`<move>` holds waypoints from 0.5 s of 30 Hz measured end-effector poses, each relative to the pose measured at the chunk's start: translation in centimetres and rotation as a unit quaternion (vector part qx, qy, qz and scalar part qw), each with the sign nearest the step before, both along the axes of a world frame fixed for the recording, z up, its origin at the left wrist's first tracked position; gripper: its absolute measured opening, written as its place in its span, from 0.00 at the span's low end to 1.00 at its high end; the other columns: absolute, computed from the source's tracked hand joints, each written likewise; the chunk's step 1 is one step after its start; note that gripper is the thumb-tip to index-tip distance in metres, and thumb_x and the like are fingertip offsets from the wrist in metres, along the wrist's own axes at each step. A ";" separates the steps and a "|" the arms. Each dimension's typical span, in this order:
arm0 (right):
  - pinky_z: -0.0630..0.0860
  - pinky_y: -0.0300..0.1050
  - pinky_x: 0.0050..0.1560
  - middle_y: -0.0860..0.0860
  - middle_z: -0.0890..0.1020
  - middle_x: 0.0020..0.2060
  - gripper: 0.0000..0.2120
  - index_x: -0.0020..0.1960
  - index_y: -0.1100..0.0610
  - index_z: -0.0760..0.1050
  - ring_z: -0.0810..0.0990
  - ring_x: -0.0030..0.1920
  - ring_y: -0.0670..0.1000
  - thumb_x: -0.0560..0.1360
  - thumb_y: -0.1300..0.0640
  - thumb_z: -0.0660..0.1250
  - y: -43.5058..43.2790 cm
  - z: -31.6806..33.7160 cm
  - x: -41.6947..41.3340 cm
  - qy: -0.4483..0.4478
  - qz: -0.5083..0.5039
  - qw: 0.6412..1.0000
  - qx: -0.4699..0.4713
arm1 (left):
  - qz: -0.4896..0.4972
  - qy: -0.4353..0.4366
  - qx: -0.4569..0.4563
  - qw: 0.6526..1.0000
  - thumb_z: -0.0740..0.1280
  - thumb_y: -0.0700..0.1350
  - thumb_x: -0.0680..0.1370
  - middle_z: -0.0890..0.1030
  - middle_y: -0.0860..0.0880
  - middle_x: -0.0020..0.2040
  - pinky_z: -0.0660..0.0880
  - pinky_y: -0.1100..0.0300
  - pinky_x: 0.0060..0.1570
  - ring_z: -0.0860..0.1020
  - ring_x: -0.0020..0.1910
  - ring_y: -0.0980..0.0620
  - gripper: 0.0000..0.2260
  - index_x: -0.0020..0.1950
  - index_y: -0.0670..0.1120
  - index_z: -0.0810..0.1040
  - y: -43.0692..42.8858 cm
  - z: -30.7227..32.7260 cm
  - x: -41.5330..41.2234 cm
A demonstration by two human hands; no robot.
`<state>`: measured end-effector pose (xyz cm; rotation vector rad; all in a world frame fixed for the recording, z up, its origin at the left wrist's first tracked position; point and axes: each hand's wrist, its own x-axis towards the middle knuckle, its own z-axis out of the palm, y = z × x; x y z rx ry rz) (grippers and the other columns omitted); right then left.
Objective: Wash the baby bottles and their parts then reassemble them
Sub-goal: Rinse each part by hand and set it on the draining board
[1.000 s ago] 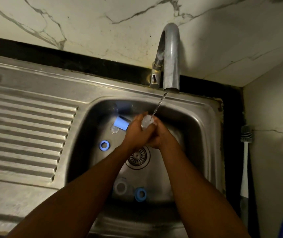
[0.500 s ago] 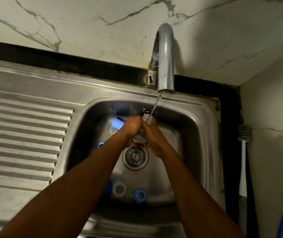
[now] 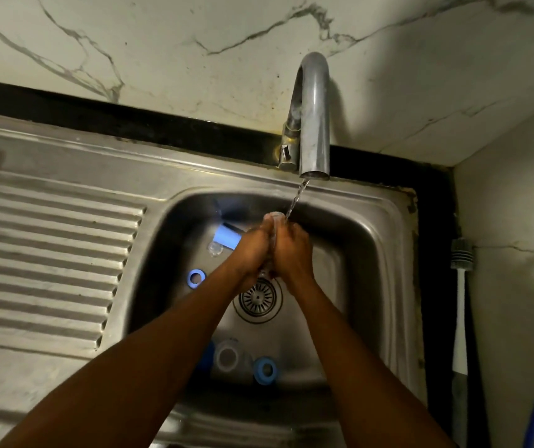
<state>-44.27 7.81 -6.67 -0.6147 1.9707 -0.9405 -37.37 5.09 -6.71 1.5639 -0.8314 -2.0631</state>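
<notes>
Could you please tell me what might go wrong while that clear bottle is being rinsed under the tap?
The wet clear bottle, clasped between the left hand and right hand, could slip and drop into the sink.
The thin stream from the tap lands at the bottle's top edge, so it may splash outward.
The blue ring near the drain may pick up grime.

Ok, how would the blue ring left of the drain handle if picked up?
The blue ring looks like small hollow plastic, so probably light and stiff. Water runs from the tap into the sink, so it is likely wet and slippery. Lying flat, it should not roll.
</notes>
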 end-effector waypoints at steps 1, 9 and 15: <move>0.80 0.59 0.55 0.55 0.84 0.49 0.19 0.48 0.52 0.79 0.83 0.50 0.57 0.79 0.37 0.59 -0.8 0.5 -0.1 -0.044 -0.019 0.998 0.039 | 0.033 -0.005 -0.021 0.999 0.56 0.57 0.85 0.80 0.40 0.63 0.78 0.53 0.54 0.80 0.61 0.43 0.20 0.69 0.48 0.75 0.5 -0.5 -0.3; 0.79 0.50 0.51 0.57 0.85 0.42 0.16 0.49 0.59 0.79 0.82 0.47 0.55 0.83 0.48 0.60 -1.9 3.1 -2.8 -0.389 -0.148 0.904 0.096 | 0.014 -0.151 -0.386 0.910 0.62 0.50 0.82 0.83 0.53 0.46 0.78 0.59 0.49 0.81 0.47 0.59 0.07 0.50 0.54 0.79 1.6 -0.2 -1.1; 0.79 0.52 0.51 0.57 0.83 0.44 0.16 0.45 0.55 0.79 0.81 0.49 0.57 0.82 0.47 0.58 -1.8 2.2 -0.5 -0.246 -0.084 0.964 0.054 | 0.078 -0.210 -0.339 0.914 0.59 0.44 0.84 0.71 0.55 0.30 0.72 0.59 0.37 0.71 0.32 0.57 0.19 0.33 0.51 0.72 0.6 0.1 -1.9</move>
